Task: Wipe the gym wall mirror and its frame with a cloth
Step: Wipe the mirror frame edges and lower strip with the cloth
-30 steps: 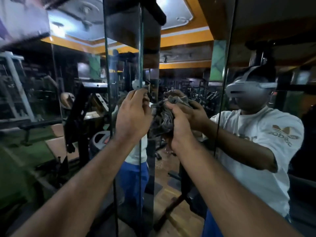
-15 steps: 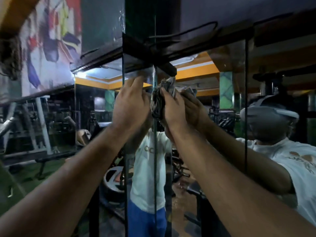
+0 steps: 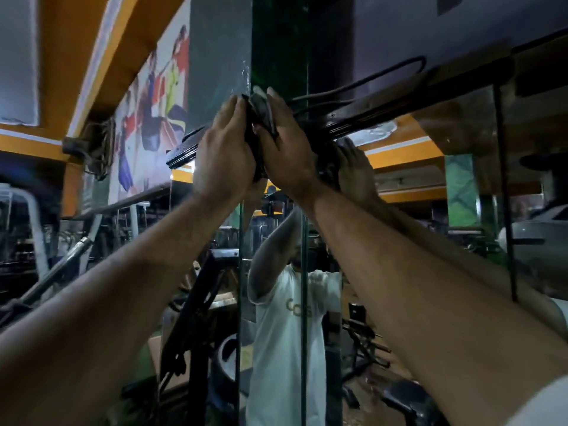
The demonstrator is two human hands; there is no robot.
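Head view, looking up at the top corner of a mirrored pillar. Both arms reach upward and the two hands meet at the vertical corner edge where two mirror panels join. The left hand lies on the left face of the corner, back toward the camera, fingers straight and close together, pressing the dark cloth from the left. The right hand lies on the right face, fingers likewise extended, pressing the same cloth from the right, so that the cloth is sandwiched between the two palms and folded over the corner edge. The upper part of the cloth projects between the fingertips, level with the dark frame rail that runs along the top of the mirror; whether the cloth touches the rail itself cannot be told, since the light is poor and the hands cover the contact. A black cable loops just above the rail on the right. The right mirror panel reflects the right hand, a forearm and a person in a white T-shirt. The left mirror reflects gym equipment. Above it, on the left wall, hangs a colourful poster, beside an orange ceiling beam.
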